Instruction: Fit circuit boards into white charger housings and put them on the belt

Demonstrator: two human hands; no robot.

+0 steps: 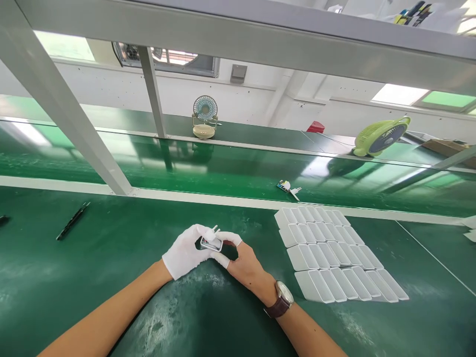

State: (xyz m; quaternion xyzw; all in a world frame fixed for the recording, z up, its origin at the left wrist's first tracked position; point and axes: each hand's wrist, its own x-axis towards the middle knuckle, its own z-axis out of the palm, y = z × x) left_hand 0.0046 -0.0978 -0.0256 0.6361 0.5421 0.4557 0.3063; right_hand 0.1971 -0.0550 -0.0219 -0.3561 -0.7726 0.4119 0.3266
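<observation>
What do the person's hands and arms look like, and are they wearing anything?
The left hand wears a white glove that ends at the wrist. The right hand has just white finger covers, on the thumb and a finger. A round, pale-faced watch with a dark brown-red strap sits on that wrist. No sleeves show on the forearms.

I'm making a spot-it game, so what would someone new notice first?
Probably the white-gloved left hand and the right hand, holding a white plug case just below the middle. To their right, four rows of white plastic shells lie on the green tabletop. Farther back, at upper right, stands a lime-green fan.
</observation>
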